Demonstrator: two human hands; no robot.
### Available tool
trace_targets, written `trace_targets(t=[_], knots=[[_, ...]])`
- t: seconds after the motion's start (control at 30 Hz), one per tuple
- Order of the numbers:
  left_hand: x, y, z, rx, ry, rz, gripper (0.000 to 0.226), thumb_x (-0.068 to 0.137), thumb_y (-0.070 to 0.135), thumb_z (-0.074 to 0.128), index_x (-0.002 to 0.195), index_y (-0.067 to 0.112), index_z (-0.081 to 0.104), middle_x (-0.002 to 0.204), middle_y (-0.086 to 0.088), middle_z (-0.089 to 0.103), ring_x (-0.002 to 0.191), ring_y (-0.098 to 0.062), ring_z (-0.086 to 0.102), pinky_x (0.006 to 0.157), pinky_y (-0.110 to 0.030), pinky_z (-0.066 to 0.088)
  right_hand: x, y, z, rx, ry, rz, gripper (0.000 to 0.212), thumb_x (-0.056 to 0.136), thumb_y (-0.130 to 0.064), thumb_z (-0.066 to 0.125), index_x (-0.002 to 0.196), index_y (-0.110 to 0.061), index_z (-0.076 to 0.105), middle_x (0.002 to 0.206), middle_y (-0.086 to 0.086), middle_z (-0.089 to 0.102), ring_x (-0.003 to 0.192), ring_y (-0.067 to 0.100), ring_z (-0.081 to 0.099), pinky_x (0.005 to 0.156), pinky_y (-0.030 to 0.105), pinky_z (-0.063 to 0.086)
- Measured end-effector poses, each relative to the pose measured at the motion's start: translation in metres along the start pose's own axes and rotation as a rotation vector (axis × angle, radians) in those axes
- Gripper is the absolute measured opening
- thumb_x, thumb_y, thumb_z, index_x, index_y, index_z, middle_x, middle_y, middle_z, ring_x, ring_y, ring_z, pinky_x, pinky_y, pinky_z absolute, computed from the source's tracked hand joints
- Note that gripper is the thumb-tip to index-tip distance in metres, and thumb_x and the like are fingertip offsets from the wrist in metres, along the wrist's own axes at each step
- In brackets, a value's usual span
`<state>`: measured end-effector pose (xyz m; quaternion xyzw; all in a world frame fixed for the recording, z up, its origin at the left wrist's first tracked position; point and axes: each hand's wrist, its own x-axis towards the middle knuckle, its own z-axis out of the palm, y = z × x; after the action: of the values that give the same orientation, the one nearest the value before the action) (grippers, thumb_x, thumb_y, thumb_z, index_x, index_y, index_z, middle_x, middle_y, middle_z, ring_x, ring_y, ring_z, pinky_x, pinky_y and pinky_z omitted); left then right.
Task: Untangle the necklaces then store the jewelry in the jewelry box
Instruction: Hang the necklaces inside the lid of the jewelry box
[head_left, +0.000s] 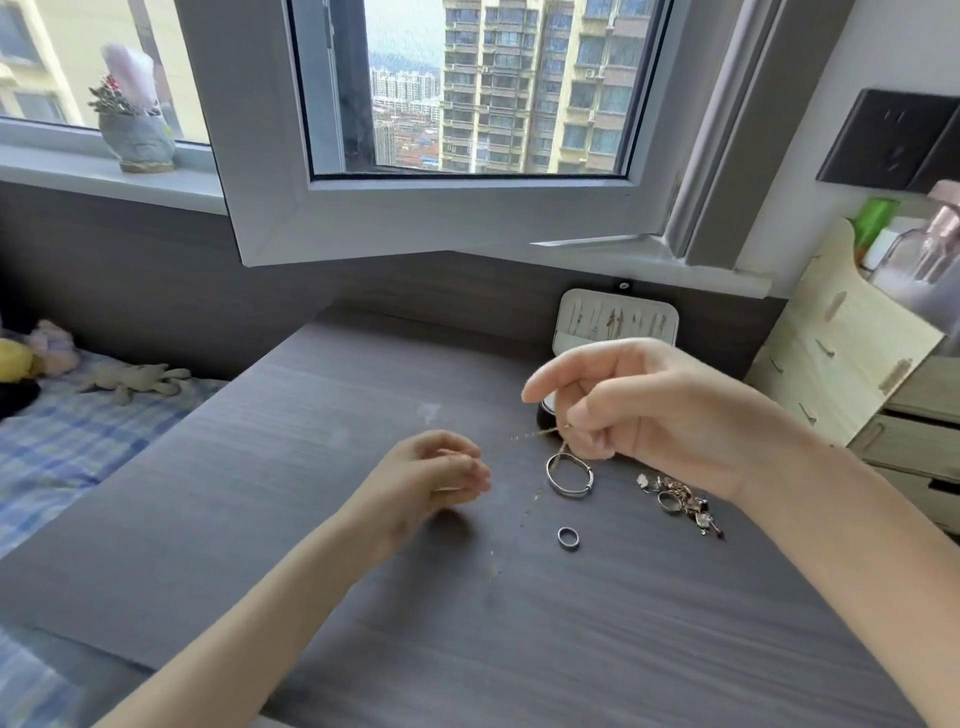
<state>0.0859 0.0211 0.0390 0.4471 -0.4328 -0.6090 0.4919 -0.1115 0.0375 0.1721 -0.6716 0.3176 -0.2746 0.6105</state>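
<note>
Soft, bright daylight from the window (467, 93) beyond the fingers (550, 379) lights everything evenly, a faint shadow lies on the desk (363, 597) just beneath the curled left hand (436, 478), and the wide lens bends straight lines far from them toward the edges

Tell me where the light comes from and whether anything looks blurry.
In the head view, daylight enters through the window; the left hand casts a soft shadow on the table; the thin chain pinched by the right hand is faint and blurred; wide-angle distortion tilts the window's frame.
</note>
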Motion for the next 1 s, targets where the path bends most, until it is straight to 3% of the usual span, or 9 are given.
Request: trace_targets(t=[0.07,0.2,0.3,0.37,0.47,0.6,0.77,0.87,1.0], knots=[[0.003,0.005,-0.006,-0.282,0.023,-0.11,0.01,0.077,-0.001,0.062,0.084,0.006,0.059,0.078,-0.014,0.07,0.075,-0.026,0.07,0.075,-0.036,0.057,-0.009,-0.002,-0.008,0.014,0.012,-0.014,0.028,0.064,0.004,0.051,0.082,-0.004,0.072,0.055,0.005,0.047,0.048,0.014,0.041,0.052,0.025,0.032],[0.004,0.014,-0.017,-0.701,-0.045,-0.165,0.039,0.04,0.007,0.092,0.069,0.001,0.066,0.083,-0.018,0.07,0.083,-0.032,0.07,0.081,-0.056,0.052,-0.027,0.007,-0.025,-0.011,0.056,0.046,0.026,0.065,0.003,0.055,0.085,-0.002,0.071,0.055,0.004,0.049,0.049,0.014,0.043,0.049,0.023,0.034],[0.008,0.022,-0.012,-0.695,0.019,-0.123,0.027,0.069,0.02,0.079,0.057,0.007,0.059,0.066,-0.01,0.062,0.069,-0.025,0.069,0.075,-0.051,0.056,-0.038,0.021,-0.035,-0.091,0.092,0.144,0.028,0.064,0.0,0.06,0.09,-0.001,0.071,0.059,0.005,0.053,0.051,0.014,0.047,0.048,0.022,0.038],[0.011,0.031,-0.005,-0.646,0.065,-0.126,0.036,0.085,0.029,0.059,0.054,0.011,0.053,0.052,-0.001,0.047,0.048,-0.014,0.054,0.062,-0.034,0.059,-0.045,0.03,-0.038,-0.156,0.113,0.205,0.03,0.064,-0.002,0.062,0.092,-0.003,0.071,0.062,0.005,0.056,0.053,0.013,0.05,0.049,0.021,0.04],[0.009,0.049,0.008,-0.417,0.016,-0.121,0.035,0.085,0.036,0.056,0.057,0.017,0.05,0.047,0.006,0.027,0.039,-0.006,0.026,0.039,-0.013,0.032,-0.053,0.047,-0.036,-0.281,0.096,0.278,0.03,0.068,-0.004,0.065,0.097,-0.008,0.07,0.067,0.006,0.059,0.059,0.014,0.052,0.053,0.021,0.043],[0.001,0.074,0.032,0.08,-0.089,0.039,0.036,0.091,0.037,0.055,0.059,0.019,0.055,0.057,0.004,0.012,0.049,-0.012,0.012,0.046,-0.023,0.012,-0.057,0.075,-0.025,-0.512,0.055,0.383,0.027,0.078,-0.01,0.064,0.102,-0.023,0.065,0.074,0.002,0.065,0.064,0.012,0.055,0.06,0.025,0.045],[-0.013,0.106,0.072,0.556,-0.317,0.086,0.028,0.088,0.03,0.062,0.068,0.01,0.064,0.055,0.006,0.02,0.052,-0.014,0.017,0.048,-0.022,0.015,-0.058,0.089,-0.017,-0.885,-0.004,0.345,0.023,0.081,-0.033,0.065,0.104,-0.031,0.064,0.087,-0.008,0.068,0.073,0.003,0.06,0.072,0.022,0.048],[-0.02,0.118,0.096,0.878,-0.404,0.086,0.019,0.086,0.028,0.066,0.076,0.012,0.07,0.052,0.007,0.032,0.05,-0.011,0.029,0.045,-0.015,0.026,-0.055,0.086,-0.02,-0.925,0.066,0.282,0.02,0.082,-0.034,0.065,0.102,-0.031,0.065,0.086,-0.011,0.065,0.071,-0.002,0.056,0.07,0.016,0.046],[-0.019,0.123,0.122,1.259,-0.438,0.181,0.032,0.092,0.04,0.053,0.075,0.016,0.066,0.053,0.01,0.048,0.049,-0.009,0.041,0.052,-0.02,0.035,-0.052,0.066,-0.027,-0.41,0.314,0.163,0.022,0.081,-0.018,0.071,0.101,-0.026,0.065,0.102,-0.007,0.069,0.095,0.0,0.063,0.088,0.027,0.052]])
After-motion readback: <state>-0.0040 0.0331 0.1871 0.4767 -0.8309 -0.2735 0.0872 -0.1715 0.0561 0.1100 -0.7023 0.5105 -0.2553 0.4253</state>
